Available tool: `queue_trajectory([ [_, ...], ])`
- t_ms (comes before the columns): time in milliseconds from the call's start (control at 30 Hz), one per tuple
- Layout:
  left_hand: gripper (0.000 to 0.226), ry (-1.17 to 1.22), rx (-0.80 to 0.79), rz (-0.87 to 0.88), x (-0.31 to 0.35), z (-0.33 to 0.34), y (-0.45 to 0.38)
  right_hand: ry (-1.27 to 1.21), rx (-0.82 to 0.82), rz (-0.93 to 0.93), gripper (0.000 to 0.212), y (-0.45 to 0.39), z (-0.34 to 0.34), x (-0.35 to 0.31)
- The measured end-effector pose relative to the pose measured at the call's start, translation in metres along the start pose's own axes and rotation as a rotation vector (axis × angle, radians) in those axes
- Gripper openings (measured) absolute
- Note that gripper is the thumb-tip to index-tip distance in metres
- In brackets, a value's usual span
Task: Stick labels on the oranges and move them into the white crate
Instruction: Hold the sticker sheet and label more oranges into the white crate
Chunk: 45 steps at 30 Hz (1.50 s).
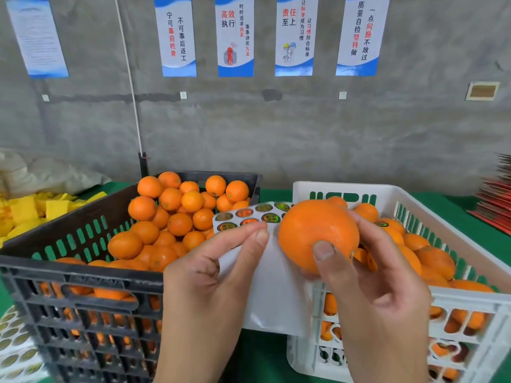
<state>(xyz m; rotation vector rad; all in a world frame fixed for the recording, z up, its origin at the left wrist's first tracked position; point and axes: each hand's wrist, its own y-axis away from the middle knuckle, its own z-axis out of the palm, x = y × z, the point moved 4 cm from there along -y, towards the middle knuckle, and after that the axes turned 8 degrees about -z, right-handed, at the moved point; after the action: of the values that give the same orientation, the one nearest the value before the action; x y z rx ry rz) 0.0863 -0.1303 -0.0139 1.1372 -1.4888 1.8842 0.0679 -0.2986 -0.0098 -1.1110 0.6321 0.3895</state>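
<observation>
Head view, one item: we held a round orange fruit point(318, 233) in our right hand point(378, 294), thumb and fingers curled round it, above the white slatted plastic crate point(470, 302). Just left, our left hand point(210, 275) pinched the white label sheet point(265, 272).

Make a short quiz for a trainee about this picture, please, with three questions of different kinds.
1. True or false: the right hand holds an orange.
2. Which crate holds oranges with labels? A) black crate B) white crate
3. Fill in: the left hand pinches the ____ sheet.

Key: 1 true; 2 B; 3 label.
</observation>
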Motion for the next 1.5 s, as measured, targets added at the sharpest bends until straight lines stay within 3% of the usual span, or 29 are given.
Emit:
queue_trajectory([
  [167,0.033,0.006,-0.130,-0.065,-0.005,-0.002,-0.003,-0.083,-0.001,0.052,0.046,0.001,0.004,0.006],
  [633,0.012,0.037,-0.070,-0.012,0.003,-0.002,0.000,-0.100,0.008,0.039,0.049,0.004,0.007,0.003],
  [833,0.012,0.063,-0.059,-0.066,0.005,-0.001,0.000,-0.096,0.063,0.030,0.054,0.003,0.008,0.000],
  [1233,0.019,0.135,0.023,-0.249,-0.004,-0.003,-0.004,-0.064,-0.017,0.091,0.056,0.005,0.010,0.008],
  [1300,0.012,0.162,0.032,-0.261,-0.004,-0.002,-0.004,-0.066,-0.019,0.085,0.053,0.009,0.010,0.006],
  [1367,0.013,0.167,0.044,-0.239,-0.004,0.000,-0.004,-0.072,0.011,0.168,0.044,-0.003,0.014,0.013],
  [1433,0.012,0.178,0.055,-0.220,-0.002,0.001,-0.003,-0.109,-0.099,0.425,0.023,-0.007,0.027,0.023],
  [1467,0.013,0.194,0.071,-0.216,0.000,0.002,-0.003,-0.163,-0.082,0.532,0.028,0.000,0.026,0.029],
  [1500,0.015,0.207,0.095,-0.215,0.000,0.002,-0.004,-0.152,-0.111,0.520,0.034,0.001,0.026,0.026],
])
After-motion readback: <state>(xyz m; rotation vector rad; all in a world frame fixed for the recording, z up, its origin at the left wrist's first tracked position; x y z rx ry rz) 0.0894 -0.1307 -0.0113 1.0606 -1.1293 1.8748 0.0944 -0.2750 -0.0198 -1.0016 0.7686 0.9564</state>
